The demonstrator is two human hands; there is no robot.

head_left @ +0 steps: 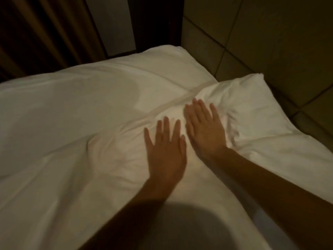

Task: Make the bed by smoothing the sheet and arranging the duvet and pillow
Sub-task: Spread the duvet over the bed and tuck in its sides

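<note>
Head view: the left hand (pixel 164 148) and the right hand (pixel 205 130) lie side by side on white bedding, near the middle of the picture. Both are palm down with the fingers straight and spread, gripping nothing. The two hands are just beside each other, and the right one reaches a little farther up the bed. Both are slightly blurred. Bare forearms run back from them to the lower right.

The right hand rests on the creased lower left part of a white pillow (pixel 252 109). This pillow lies on the right side of the bed, its far corner up against the padded headboard (pixel 270 37). The left hand rests on wrinkled white cloth beside a flat seam band (pixel 173 105) that runs diagonally away from the fingertips. Whether that cloth belongs to the pillow or to the duvet cannot be told.

The white duvet (pixel 54 114) covers the left and middle of the bed in broad, soft folds. A separate sheet cannot be made out among the white layers. At the far end another white, puffed corner (pixel 167 56) meets a dark wooden post (pixel 155 20). A brown curtain (pixel 36 33) hangs at the upper left. A dark rounded shadow (pixel 180 224) falls on the bedding at the bottom edge.
</note>
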